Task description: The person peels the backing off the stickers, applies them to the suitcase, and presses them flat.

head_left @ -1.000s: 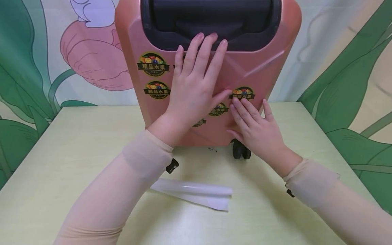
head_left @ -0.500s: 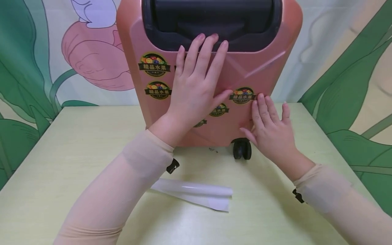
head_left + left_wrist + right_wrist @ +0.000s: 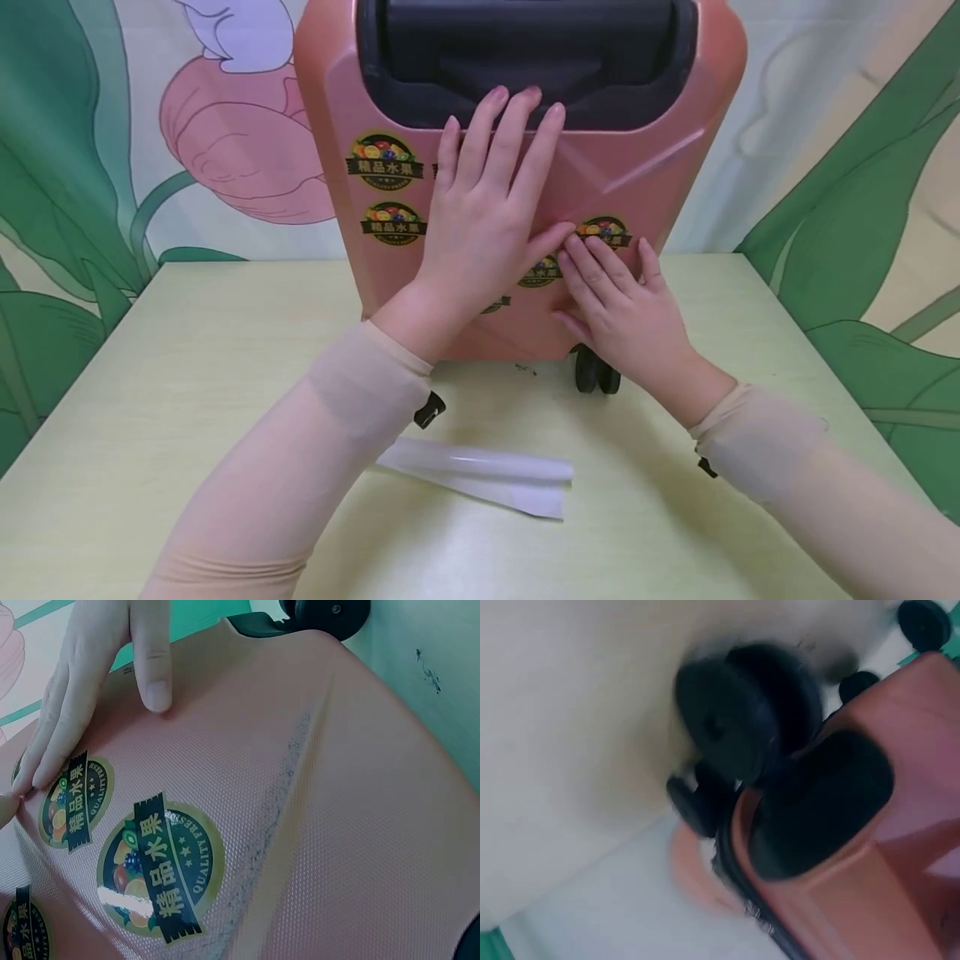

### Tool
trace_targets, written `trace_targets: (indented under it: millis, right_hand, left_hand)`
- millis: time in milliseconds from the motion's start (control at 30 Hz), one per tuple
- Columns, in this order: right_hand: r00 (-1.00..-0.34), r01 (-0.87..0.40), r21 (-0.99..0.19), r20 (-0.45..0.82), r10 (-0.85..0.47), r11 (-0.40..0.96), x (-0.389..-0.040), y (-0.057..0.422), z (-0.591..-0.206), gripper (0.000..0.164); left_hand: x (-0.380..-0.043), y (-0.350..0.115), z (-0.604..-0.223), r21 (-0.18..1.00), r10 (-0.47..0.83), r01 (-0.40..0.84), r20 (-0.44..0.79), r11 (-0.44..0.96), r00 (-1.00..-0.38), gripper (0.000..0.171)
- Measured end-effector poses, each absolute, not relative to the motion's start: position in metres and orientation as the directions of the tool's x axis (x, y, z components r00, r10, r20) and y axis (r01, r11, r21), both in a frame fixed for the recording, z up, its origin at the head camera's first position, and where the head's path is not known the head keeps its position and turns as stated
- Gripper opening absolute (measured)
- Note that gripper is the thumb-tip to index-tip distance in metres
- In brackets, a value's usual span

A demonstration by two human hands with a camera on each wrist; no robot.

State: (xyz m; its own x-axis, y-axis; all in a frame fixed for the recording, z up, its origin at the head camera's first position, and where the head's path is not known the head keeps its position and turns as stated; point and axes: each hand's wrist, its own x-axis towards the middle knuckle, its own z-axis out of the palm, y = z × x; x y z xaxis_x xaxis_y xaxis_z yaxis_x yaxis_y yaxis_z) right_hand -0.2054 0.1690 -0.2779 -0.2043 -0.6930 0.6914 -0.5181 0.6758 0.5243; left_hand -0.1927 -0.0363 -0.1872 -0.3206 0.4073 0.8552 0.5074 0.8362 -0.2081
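A pink suitcase (image 3: 637,187) stands upright on its wheels, its black handle panel (image 3: 517,50) at the top. Round fruit stickers dot its front, such as one at upper left (image 3: 385,164) and a lower one (image 3: 161,866). My left hand (image 3: 483,187) rests spread on the front, fingertips at the handle panel and covering part of a sticker. With straight fingers, my right hand (image 3: 626,312) presses the lower right of the front, fingertips overlapping the right-hand sticker (image 3: 609,229). In the left wrist view, the right fingers (image 3: 67,724) lie against that sticker area.
A partly rolled white sheet (image 3: 480,475) lies on the pale table (image 3: 247,358) in front of the suitcase. Black wheels (image 3: 727,720) stick out at the suitcase's bottom corner. Behind hangs a backdrop (image 3: 247,150) printed with leaves and a pink flower.
My right hand slid rightward off the right-hand sticker half a second ago and is now back left over it. The left hand keeps its place on the suitcase.
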Motion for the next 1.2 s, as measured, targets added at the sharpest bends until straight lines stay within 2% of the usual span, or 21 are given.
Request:
trace_targets:
  millis: [300,600,800,1033,1200]
  right_hand:
    - [-0.144,-0.464,0.536,0.74,-0.657,0.705,-0.207,0.186,-0.273,0.057]
    - [-0.108,-0.452,0.51,0.783,-0.613,0.732,-0.211,0.191,-0.274,0.062]
    - [-0.125,-0.444,0.47,0.811,-0.572,0.763,-0.213,0.191,-0.278,0.069]
    - [-0.207,-0.458,0.424,0.803,-0.558,0.781,-0.211,0.189,-0.283,0.076]
    - [-0.144,-0.493,0.476,0.781,-0.608,0.728,-0.21,0.181,-0.283,0.069]
  left_hand:
    - [-0.195,-0.038,-0.188,-0.216,0.409,0.527,0.868,0.822,-0.281,0.073]
    - [-0.194,-0.038,-0.187,-0.22,0.413,0.523,0.864,0.824,-0.288,0.073]
    - [-0.193,-0.038,-0.187,-0.219,0.41,0.514,0.864,0.829,-0.293,0.073]
    - [-0.191,-0.035,-0.186,-0.21,0.408,0.506,0.854,0.837,-0.321,0.074]
    - [-0.191,-0.036,-0.187,-0.204,0.405,0.5,0.851,0.842,-0.334,0.074]
